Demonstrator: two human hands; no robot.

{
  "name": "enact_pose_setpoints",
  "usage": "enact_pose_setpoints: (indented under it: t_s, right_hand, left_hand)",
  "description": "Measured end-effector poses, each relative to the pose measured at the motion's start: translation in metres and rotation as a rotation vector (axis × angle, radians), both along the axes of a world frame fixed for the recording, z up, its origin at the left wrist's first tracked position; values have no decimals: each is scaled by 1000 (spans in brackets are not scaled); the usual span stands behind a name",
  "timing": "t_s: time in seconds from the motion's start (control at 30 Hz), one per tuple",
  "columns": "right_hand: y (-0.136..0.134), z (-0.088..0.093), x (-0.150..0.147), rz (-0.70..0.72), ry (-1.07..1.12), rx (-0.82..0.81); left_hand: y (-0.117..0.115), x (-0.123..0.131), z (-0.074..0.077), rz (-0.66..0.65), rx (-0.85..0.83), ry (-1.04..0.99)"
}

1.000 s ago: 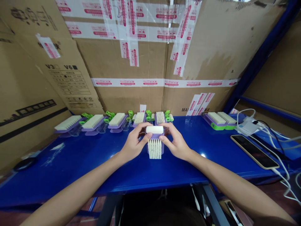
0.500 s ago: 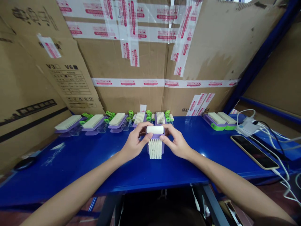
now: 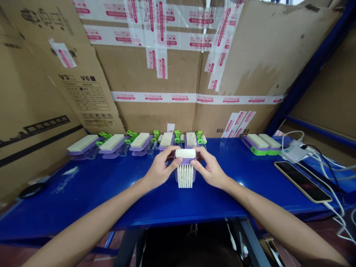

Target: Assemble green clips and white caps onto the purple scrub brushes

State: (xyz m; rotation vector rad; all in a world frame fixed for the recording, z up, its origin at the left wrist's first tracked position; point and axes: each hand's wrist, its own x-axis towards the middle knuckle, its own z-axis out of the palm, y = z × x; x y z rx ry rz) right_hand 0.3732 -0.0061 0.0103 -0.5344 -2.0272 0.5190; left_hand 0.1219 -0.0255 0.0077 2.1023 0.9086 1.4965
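A purple scrub brush (image 3: pixel 194 177) with cream bristles in rows is held in front of me over the middle of the blue table. A white roller-shaped piece (image 3: pixel 185 153) lies across its far end, above the bristles. My left hand (image 3: pixel 163 166) grips that end from the left, thumb on the near side below the white piece. From the right, my right hand (image 3: pixel 209 168) mirrors it, with its thumb against the purple body. The fingertips behind the brush are hidden.
Several similar brushes, one a purple brush (image 3: pixel 111 144), line the back of the blue table (image 3: pixel 116 200) with green clips. At right lie a green-edged brush pair (image 3: pixel 261 142), a phone (image 3: pixel 302 181) and a white charger with cables (image 3: pixel 296 151). Cardboard (image 3: pixel 155 81) walls the back.
The view has shifted slightly, so the background sits a little further right. Both hands keep the same grip on the brush, with hardly any movement.
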Motion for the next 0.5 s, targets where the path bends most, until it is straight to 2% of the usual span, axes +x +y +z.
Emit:
enact_pose_setpoints:
  t_s: [0.3, 0.5]
  right_hand:
    - [0, 2, 1, 16, 1, -13]
    - [0, -5, 3, 42, 50, -54]
  left_hand:
    - [1, 0, 0, 1, -31, 0]
    - [-4, -1, 2, -16, -58, -19]
